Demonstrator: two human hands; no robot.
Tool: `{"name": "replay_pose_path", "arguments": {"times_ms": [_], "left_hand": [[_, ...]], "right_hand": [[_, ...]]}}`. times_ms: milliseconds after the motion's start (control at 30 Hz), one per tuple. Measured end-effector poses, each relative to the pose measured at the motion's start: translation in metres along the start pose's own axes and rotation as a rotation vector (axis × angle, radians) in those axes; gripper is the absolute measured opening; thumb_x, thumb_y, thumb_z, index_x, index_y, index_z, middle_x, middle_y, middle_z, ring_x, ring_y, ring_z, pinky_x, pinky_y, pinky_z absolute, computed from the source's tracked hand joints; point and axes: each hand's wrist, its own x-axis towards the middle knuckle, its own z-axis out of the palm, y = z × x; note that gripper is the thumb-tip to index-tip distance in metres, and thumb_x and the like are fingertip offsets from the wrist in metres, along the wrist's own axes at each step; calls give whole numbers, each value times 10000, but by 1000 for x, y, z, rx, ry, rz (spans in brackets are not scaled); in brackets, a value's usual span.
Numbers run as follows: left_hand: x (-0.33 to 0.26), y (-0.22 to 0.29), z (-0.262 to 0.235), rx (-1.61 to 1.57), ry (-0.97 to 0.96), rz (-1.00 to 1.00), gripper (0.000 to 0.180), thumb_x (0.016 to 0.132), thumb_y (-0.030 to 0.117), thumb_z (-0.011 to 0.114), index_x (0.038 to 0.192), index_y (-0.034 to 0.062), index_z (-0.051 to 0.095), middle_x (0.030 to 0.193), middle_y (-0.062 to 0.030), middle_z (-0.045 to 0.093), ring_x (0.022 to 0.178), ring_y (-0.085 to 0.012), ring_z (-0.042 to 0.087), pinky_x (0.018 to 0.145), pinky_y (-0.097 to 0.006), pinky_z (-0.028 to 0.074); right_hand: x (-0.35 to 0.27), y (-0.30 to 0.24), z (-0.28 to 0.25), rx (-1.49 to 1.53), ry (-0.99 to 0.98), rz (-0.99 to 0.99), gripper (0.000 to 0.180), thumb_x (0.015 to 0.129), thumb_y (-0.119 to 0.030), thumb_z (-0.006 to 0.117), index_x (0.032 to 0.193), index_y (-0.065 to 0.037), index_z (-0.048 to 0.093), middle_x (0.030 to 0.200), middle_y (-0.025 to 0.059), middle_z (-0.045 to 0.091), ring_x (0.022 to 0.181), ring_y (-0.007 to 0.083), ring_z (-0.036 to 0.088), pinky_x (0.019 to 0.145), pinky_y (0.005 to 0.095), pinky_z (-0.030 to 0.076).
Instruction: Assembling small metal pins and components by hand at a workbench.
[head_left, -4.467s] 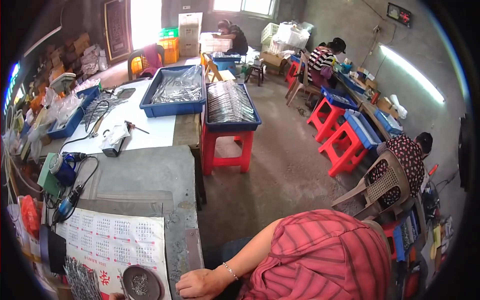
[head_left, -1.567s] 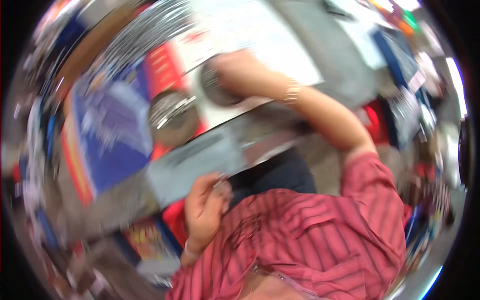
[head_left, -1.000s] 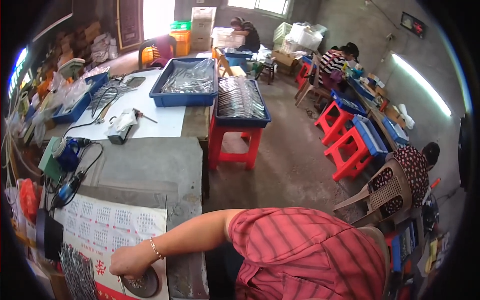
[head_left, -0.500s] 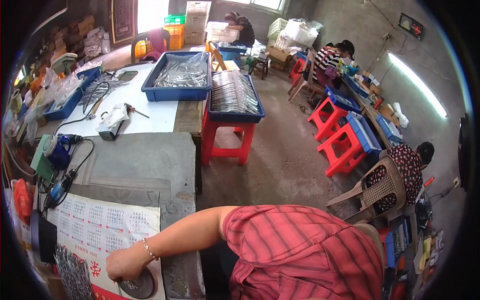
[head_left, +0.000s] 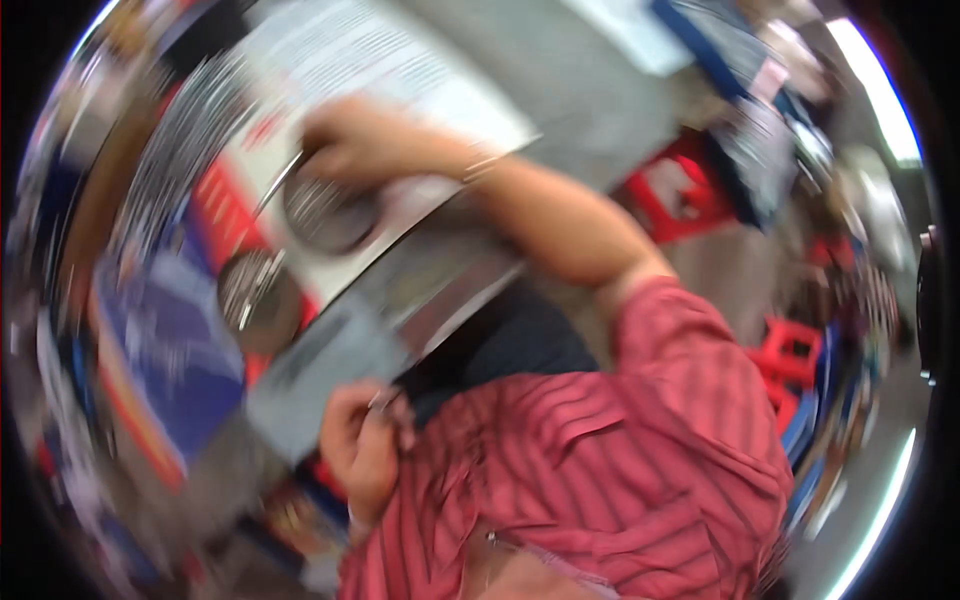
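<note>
The whole view is motion-blurred and tilted. My right hand [head_left: 365, 140] reaches out over a white printed sheet [head_left: 400, 70], just above a round metal dish [head_left: 325, 210]. Its fingers are closed, and a thin bright metal tool [head_left: 278, 183] seems to stick out of them toward the lower left. A second round dish [head_left: 255, 295] lies beside the first. My left hand [head_left: 362, 450] is curled close to my red striped shirt [head_left: 620, 470], at the edge of a grey sheet [head_left: 320, 375]. The blur hides what it holds.
A blue and red flat thing [head_left: 150, 370] lies left of the dishes. Grey tabletop [head_left: 600, 120] runs toward the top. Red stools [head_left: 790, 345] and blurred crates stand on the floor to the right.
The view has swung from the room down onto the table and my lap. My right hand stays by the round dish. My left hand has come into view.
</note>
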Motion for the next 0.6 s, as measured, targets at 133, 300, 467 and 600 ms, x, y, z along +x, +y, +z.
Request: {"name": "replay_pose_path", "arguments": {"times_ms": [133, 300, 467, 600], "left_hand": [[-6, 15, -8, 69, -89, -4, 176, 907, 4, 482, 1072, -34, 530, 822, -56, 600, 637, -68, 532, 578, -190, 430], [-8, 17, -23, 485, 55, 359, 169, 821, -45, 597, 989, -25, 596, 769, -94, 615, 609, -125, 584, 543, -241, 455], [-4, 20, -34, 804, 26, 587, 205, 760, -28, 660, 951, -5, 589, 759, -114, 610, 581, -219, 593, 516, -299, 467], [-1, 14, -40, 1006, -12, 761, 276, 712, -47, 692, 956, 4, 573, 735, -108, 615, 535, -204, 570, 483, -285, 444]], "right_hand": [[-16, -15, -4, 323, -118, 17, 153, 814, -129, 642, 864, 15, 625, 733, 71, 634, 677, 125, 612, 624, 269, 495], [-39, -71, 4, 599, -365, 22, 102, 835, -47, 644, 848, 14, 564, 761, 31, 569, 686, 93, 564, 632, 223, 482], [-77, -99, 14, 858, -539, 201, 144, 876, -116, 622, 869, 17, 569, 780, 13, 575, 712, 68, 556, 657, 217, 472], [-94, -103, 24, 942, -632, 309, 185, 920, -158, 566, 884, 23, 550, 787, 16, 565, 726, 66, 536, 679, 218, 464]]}}
